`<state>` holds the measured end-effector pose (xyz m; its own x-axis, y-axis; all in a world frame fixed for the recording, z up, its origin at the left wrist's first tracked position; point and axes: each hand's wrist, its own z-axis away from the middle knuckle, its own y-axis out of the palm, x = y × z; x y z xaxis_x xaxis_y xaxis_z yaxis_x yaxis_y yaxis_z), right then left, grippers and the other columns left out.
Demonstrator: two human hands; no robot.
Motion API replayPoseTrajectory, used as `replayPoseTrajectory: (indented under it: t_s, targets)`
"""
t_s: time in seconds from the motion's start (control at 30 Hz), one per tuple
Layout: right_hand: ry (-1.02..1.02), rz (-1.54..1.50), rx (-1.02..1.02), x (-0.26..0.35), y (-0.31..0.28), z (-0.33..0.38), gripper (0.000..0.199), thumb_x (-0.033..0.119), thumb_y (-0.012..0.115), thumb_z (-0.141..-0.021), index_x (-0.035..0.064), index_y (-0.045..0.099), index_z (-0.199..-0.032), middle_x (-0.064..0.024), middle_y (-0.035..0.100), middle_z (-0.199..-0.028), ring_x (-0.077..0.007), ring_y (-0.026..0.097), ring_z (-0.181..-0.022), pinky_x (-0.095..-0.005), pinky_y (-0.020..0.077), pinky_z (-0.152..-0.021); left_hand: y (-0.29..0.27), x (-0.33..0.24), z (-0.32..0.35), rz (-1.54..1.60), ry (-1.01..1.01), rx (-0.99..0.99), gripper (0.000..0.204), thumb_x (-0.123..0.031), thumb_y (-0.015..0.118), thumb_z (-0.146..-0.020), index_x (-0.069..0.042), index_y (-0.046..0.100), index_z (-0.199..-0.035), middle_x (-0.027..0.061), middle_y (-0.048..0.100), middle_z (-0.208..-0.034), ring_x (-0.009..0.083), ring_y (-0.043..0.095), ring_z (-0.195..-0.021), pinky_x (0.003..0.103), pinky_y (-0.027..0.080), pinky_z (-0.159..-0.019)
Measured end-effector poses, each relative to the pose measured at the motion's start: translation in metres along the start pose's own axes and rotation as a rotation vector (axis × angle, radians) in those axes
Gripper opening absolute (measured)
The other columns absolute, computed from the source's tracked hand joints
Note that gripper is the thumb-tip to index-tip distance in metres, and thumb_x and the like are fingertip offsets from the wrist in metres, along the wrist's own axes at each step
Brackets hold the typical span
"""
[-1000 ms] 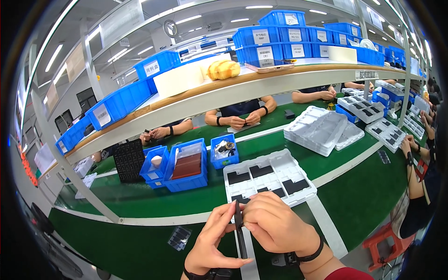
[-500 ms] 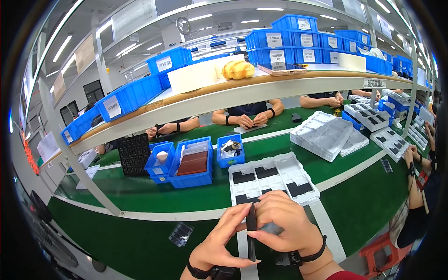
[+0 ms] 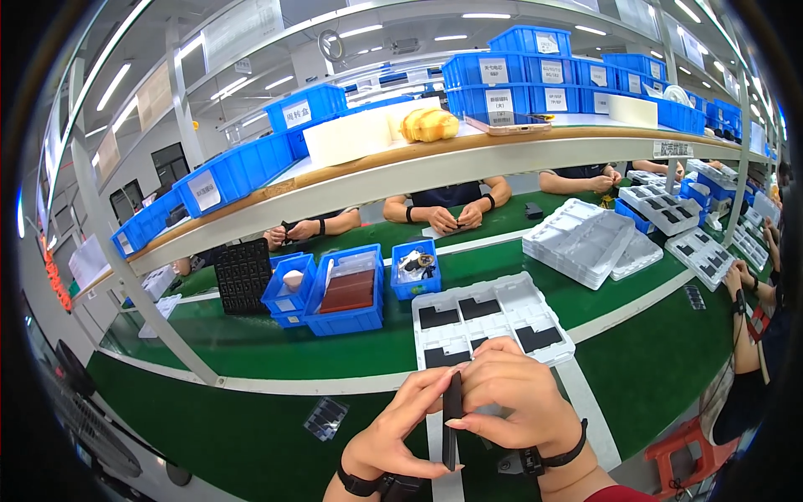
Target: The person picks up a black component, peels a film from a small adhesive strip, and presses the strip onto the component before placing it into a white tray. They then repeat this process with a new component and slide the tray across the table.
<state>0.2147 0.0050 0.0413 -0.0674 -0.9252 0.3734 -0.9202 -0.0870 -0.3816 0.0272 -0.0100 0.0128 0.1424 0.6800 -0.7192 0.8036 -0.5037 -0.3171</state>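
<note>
Between my two hands a thin, flat black piece [image 3: 452,422] stands on edge, seen from its narrow side. My left hand [image 3: 393,431] pinches it from the left, with fingertips at its upper end and the thumb near its lower end. My right hand [image 3: 519,402] is closed on its right side, the thumb pressed against its edge. Just beyond my fingers lies a white moulded tray [image 3: 514,293] whose compartments hold several flat black pieces [image 3: 480,309]. My hands hide part of its near edge.
A small clear sheet with dark patches [image 3: 325,417] lies on the green table at left. Blue bins [image 3: 343,320], a black tray [image 3: 242,276] and stacked white trays [image 3: 577,243] stand farther back. A shelf [image 3: 368,180] crosses above. Co-workers' hands [image 3: 456,219] are opposite and at right.
My right fingers have shifted slightly around the black piece, which stays upright in both hands. The tray and the bins have not moved.
</note>
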Motion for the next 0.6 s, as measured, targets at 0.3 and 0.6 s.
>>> replayPoseTrajectory:
  t_s: [0.3, 0.6]
  targets:
    - [0.035, -0.084, -0.012, 0.003, -0.008, 0.0, 0.029, 0.016, 0.078, -0.059, 0.0068, 0.054, -0.072, -0.0052, 0.052, -0.073, -0.0221, 0.051, -0.072, -0.0329, 0.0371, -0.068, -0.001, 0.0, 0.006, 0.018, -0.026, 0.086, 0.093, -0.009, 0.076, -0.054, -0.002, 0.028, -0.134, 0.0191, 0.03, -0.13, 0.0302, 0.035, -0.119, 0.039, 0.04, -0.091]
    - [0.103, -0.186, -0.018, 0.003, -0.012, 0.004, 0.051, 0.02, 0.084, -0.051, 0.0074, 0.05, -0.087, -0.0081, 0.044, -0.087, -0.0215, 0.044, -0.082, -0.0299, 0.0371, -0.069, 0.001, 0.006, 0.005, 0.102, 0.038, 0.193, 0.093, -0.005, 0.079, -0.055, 0.001, 0.028, -0.132, 0.0229, 0.038, -0.121, 0.0373, 0.035, -0.121, 0.047, 0.036, -0.095]
